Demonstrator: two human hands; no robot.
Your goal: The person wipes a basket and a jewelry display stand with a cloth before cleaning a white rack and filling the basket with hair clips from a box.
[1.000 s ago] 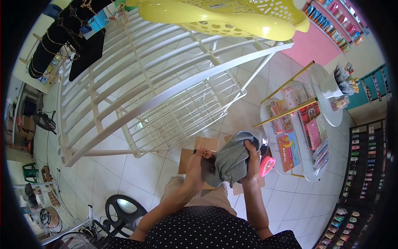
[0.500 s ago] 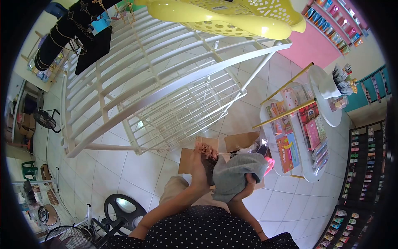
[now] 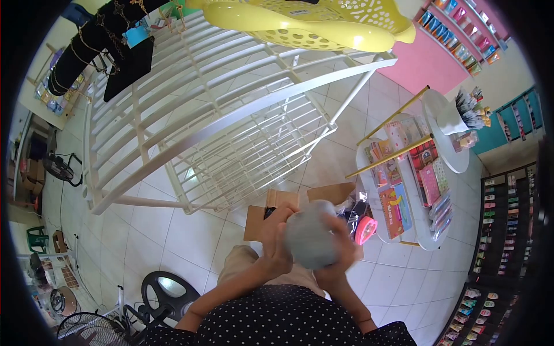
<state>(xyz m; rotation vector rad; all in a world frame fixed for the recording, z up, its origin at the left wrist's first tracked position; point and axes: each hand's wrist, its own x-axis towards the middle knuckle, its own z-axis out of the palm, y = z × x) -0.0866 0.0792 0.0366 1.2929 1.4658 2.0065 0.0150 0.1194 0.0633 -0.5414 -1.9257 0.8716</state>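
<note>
A grey cloth, gathered into a rounded bundle, is between my two hands in front of my body. My left hand is wrapped against its left side. On the right side, my right hand presses on the cloth, blurred by motion. What may lie inside the bundle is hidden. Behind the hands stands an open cardboard box with its flaps spread. Clear plastic and a pink round item show at the box's right side.
A white slatted rack stands ahead with a yellow basket on top. A black jewellery stand is upper left. At right is a tiered shelf with stationery. Fans and a black wheel-shaped base are lower left.
The grey cloth has gone from loosely draped to a compact bundle. My left hand has moved from the box down onto the cloth, and my right hand has risen along its side.
</note>
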